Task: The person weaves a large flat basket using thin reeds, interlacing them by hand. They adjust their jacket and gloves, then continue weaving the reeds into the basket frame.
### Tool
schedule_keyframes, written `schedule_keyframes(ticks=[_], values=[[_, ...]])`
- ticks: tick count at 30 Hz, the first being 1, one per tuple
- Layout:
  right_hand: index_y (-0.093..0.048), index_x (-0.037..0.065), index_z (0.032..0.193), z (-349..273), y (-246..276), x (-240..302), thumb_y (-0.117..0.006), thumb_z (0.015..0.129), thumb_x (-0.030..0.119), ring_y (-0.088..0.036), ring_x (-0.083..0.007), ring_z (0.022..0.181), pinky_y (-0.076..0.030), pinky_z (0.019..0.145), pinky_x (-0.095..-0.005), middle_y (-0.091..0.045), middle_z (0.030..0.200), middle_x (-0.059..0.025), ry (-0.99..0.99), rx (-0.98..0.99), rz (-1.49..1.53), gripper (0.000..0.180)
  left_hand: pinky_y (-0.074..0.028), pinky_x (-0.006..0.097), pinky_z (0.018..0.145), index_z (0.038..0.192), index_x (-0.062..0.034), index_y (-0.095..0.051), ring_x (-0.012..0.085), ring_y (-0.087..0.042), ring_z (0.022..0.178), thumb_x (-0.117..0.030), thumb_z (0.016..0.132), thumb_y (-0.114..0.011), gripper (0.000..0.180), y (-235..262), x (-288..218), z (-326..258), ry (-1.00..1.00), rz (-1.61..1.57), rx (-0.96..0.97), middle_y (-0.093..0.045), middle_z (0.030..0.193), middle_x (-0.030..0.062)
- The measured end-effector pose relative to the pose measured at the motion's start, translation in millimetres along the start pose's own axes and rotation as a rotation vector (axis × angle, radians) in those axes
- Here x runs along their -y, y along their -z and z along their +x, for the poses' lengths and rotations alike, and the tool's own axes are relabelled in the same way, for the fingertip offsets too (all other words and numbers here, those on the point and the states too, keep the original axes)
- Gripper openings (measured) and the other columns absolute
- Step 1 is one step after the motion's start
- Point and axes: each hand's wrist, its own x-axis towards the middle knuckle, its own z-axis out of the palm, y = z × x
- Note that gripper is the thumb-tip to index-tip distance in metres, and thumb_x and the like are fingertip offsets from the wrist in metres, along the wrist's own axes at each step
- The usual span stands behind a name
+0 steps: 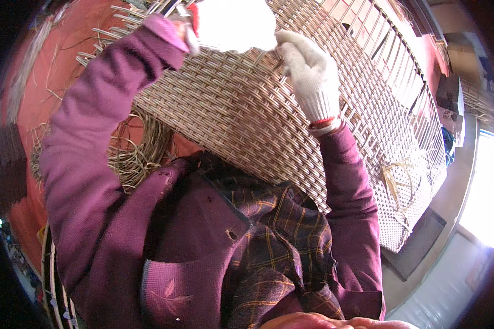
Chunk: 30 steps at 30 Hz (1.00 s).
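Observation:
A large panel of woven brown wicker (241,93) lies slanting in front of me. My right hand (313,71), in a white knit glove with a red-edged cuff, rests over the weave with its fingers bent together. Something may be pinched at their tips, but I cannot make it out. My left hand (233,24) is at the top of the view over the panel, so bleached by light that its fingers do not show. Beside its red cuff, a dark, narrow thing near the wrist is blurred.
Loose strand ends stick out along the panel's upper left edge. A coil of thin strands (142,145) lies on the red surface (44,104) at left. Open bars (392,41) run along the far right side. A pale tied strip (392,183) sits on the weave's right end.

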Motion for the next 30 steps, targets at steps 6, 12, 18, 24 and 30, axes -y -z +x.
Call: schedule_keyframes(ticks=[6, 12, 18, 24, 30], values=[[-0.080, 0.001, 0.097, -1.9, -17.0, -4.4, -0.075, 0.097, 0.019, -0.062, -0.0075, 0.070, -0.051, 0.066, -0.0264, -0.072, 0.076, -0.0009, -0.230, -0.128, 0.019, 0.020, -0.043, 0.026, 0.041, 0.126, -0.0078, -0.074, 0.0079, -0.056, 0.048, -0.033, 0.107, -0.063, 0.034, 21.2, -22.1, -15.7, 1.080, -0.757, 0.298, -0.070, 0.071, 0.0034], [-0.076, 0.005, 0.082, 5.5, -20.1, -6.5, -0.076, 0.092, 0.023, -0.064, -0.0150, 0.062, -0.052, 0.063, -0.0327, -0.069, 0.068, -0.0085, -0.161, -0.098, -0.301, 0.021, -0.047, 0.029, 0.040, 0.149, -0.0096, -0.060, 0.0135, -0.059, 0.042, -0.024, 0.109, -0.052, 0.043, -5.0, -15.6, -19.7, 1.222, -0.614, 0.609, -0.072, 0.067, 0.0094], [-0.074, 0.004, 0.080, 0.6, -15.2, -7.9, -0.075, 0.091, 0.024, -0.065, -0.0193, 0.060, -0.053, 0.063, -0.0355, -0.068, 0.067, -0.0105, -0.191, -0.098, -0.310, 0.023, -0.047, 0.029, 0.040, 0.161, -0.0085, -0.047, 0.0139, -0.057, 0.042, -0.017, 0.108, -0.049, 0.054, -6.2, -4.7, -24.2, 1.308, -0.752, 0.566, -0.075, 0.075, 0.0165], [-0.074, 0.006, 0.085, 16.5, -28.4, -32.3, -0.074, 0.096, 0.029, -0.069, -0.0281, 0.064, -0.054, 0.065, -0.0398, -0.069, 0.071, -0.0151, -0.198, -0.043, -0.360, 0.025, -0.042, 0.029, 0.038, 0.162, -0.0127, -0.047, 0.0108, -0.051, 0.042, -0.017, 0.100, -0.056, 0.062, -10.6, 5.2, -8.9, 1.459, -0.949, 0.611, -0.076, 0.081, 0.0180], [-0.074, 0.008, 0.087, 18.0, -36.6, -29.7, -0.073, 0.097, 0.030, -0.070, -0.0328, 0.072, -0.053, 0.067, -0.0426, -0.070, 0.079, -0.0167, -0.090, -0.019, -0.461, 0.024, -0.045, 0.029, 0.040, 0.103, -0.0034, -0.077, 0.0138, -0.055, 0.043, -0.021, 0.099, -0.059, 0.026, -17.1, 8.9, 4.0, 1.101, -0.604, 0.838, -0.071, 0.066, 0.0089]])
